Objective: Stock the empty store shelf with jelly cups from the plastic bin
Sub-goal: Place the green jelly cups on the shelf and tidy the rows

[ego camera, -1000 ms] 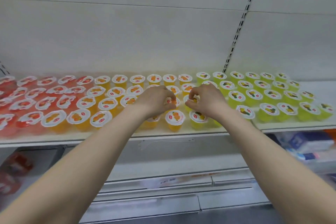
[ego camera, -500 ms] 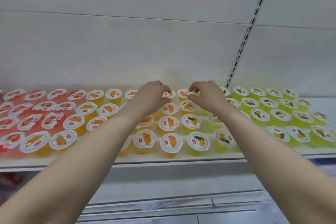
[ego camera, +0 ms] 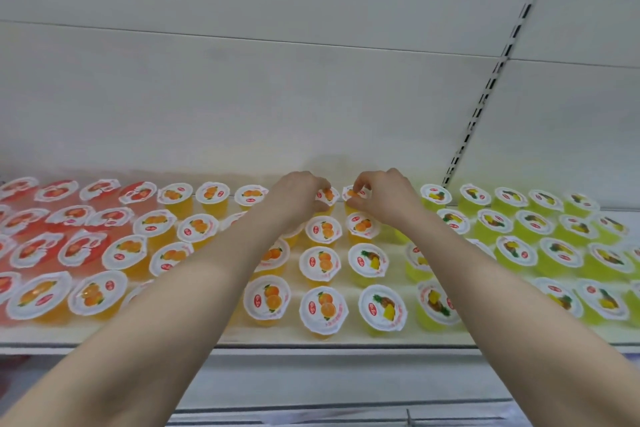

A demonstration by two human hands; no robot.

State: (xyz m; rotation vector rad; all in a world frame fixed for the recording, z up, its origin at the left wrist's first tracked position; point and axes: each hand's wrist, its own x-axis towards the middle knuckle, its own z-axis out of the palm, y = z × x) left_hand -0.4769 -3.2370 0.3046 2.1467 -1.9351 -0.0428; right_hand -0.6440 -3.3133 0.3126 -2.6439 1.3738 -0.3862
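Cups (ego camera: 327, 195), two orange ones, stand upright and just beside each other in the back row of the shelf (ego camera: 346, 337). The left one is pinched at its rim by left hand (ego camera: 298, 199), right cup (ego camera: 354, 193) by right hand (ego camera: 386, 199). Each lies inward of its own hand, equally near. Letting go likely means parting the hands outward, then back.

Packed jelly cups (ego camera: 323, 308) cover the shelf (ego camera: 311, 340); space is open above them.
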